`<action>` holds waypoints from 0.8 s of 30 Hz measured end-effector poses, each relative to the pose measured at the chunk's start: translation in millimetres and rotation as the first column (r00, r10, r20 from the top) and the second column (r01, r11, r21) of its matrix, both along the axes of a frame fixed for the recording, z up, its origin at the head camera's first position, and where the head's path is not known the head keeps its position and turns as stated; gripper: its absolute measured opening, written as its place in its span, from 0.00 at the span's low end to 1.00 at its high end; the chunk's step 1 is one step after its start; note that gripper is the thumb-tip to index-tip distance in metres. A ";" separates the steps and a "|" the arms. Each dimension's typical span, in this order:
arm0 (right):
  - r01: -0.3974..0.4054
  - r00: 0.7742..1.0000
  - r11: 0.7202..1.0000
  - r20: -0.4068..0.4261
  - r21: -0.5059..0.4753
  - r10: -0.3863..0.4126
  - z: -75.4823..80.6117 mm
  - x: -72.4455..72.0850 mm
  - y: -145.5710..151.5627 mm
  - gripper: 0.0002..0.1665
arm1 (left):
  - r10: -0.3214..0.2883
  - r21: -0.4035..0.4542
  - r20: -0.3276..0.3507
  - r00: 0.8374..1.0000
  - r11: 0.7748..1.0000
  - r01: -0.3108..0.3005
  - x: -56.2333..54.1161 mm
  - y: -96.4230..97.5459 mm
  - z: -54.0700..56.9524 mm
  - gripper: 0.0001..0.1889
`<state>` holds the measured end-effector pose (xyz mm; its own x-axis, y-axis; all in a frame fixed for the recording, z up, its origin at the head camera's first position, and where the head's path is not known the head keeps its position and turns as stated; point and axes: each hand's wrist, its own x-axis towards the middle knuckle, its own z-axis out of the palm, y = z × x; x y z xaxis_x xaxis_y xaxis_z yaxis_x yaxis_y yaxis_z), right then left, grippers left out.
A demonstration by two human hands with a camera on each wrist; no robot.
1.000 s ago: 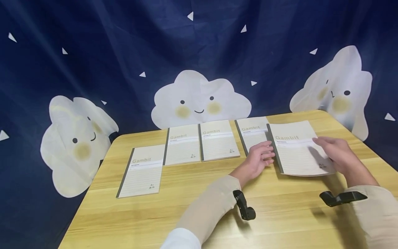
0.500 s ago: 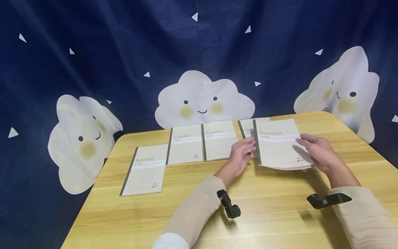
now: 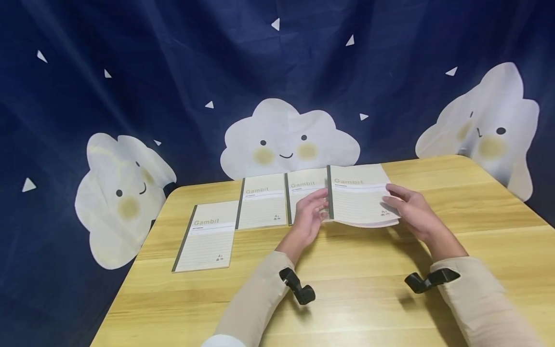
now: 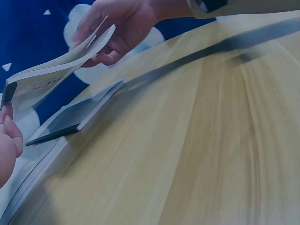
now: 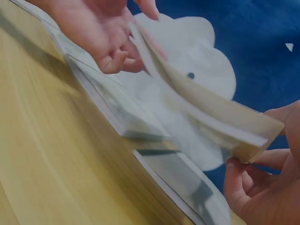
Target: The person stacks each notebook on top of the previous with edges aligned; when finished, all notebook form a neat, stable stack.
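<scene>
While our right fingers [image 3: 400,191] pinch the raised notebook [image 3: 360,203] above the far tabletop [image 3: 442,180], and we can't tell if our left fingers [image 3: 315,196] grip its spine [image 3: 329,178], uneven release could land it askew.

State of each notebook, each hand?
Raised white, dark-spined paper notebook: bowed, leaves slightly parted
Front-left notebook: closed, flat
Row's left notebook: closed, flat
Next notebook rightward: closed, flat
Notebook beneath raised one: closed, flat
Left hand: holding raised notebook's left edge
Right hand: pinching its right edge
</scene>
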<state>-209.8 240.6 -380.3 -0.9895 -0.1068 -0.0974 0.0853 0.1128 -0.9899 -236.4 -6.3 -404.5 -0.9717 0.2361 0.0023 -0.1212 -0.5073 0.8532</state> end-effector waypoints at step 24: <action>0.058 0.996 0.996 -0.071 -0.062 -0.062 -19.1 -21.3 -73.5 0.37 | 0.156 -0.099 -0.056 0.986 0.982 -0.160 3.4 -69.7 -16.3 0.26</action>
<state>-231.1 167.1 -399.4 -0.9985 -0.0507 -0.0206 0.0181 0.0501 -0.9986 -233.0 -76.0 -420.8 -0.9962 0.0809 0.0330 -0.0047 -0.4262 0.9046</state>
